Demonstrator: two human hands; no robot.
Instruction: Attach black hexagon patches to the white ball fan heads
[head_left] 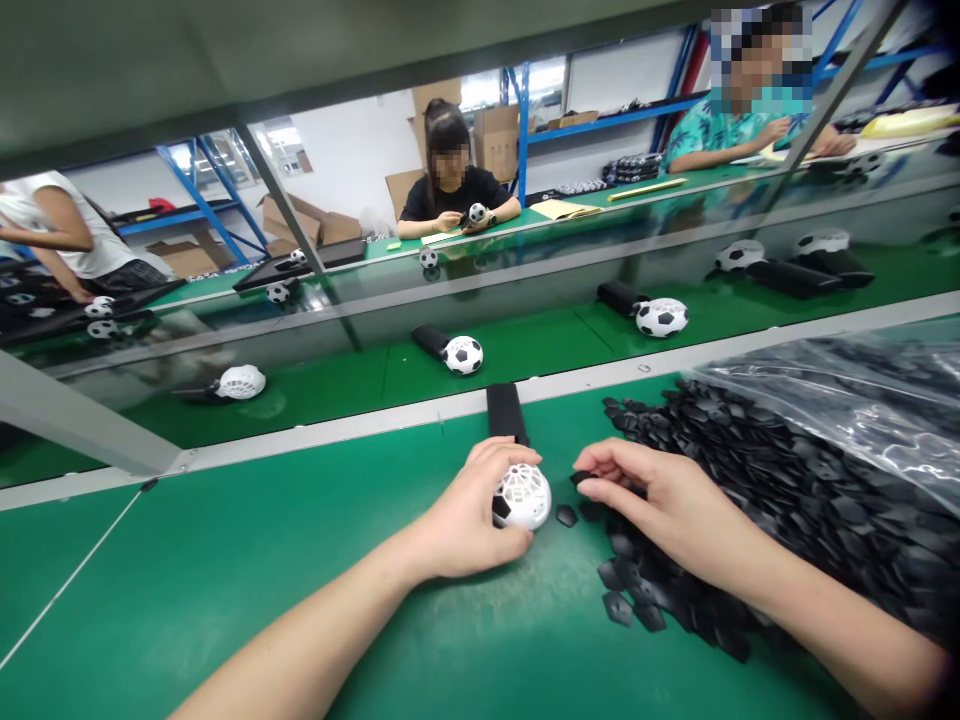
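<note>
My left hand (pixel 487 505) is curved around a white football-patterned ball housing (pixel 526 497) with an openwork lattice, which rests on the green table. A black handle-like part (pixel 505 412) sticks out behind it toward the metal rail. One dark pentagon shows in the housing near my thumb. To the right, my right hand (pixel 637 485) pinches a small black pentagon piece (pixel 583 480) between thumb and fingertips. Between the hands a single loose pentagon (pixel 566 516) lies on the table. Under and beside my right hand spreads a big heap of black pentagon pieces (pixel 795 480).
A clear plastic bag (pixel 847 390) covers part of the heap. Past the metal rail (pixel 360 430), a green conveyor belt (pixel 525 350) carries several ball units, such as a black-and-white ball (pixel 464 355). Across it, people sit or stand at another bench. A post (pixel 82 420) rises at left.
</note>
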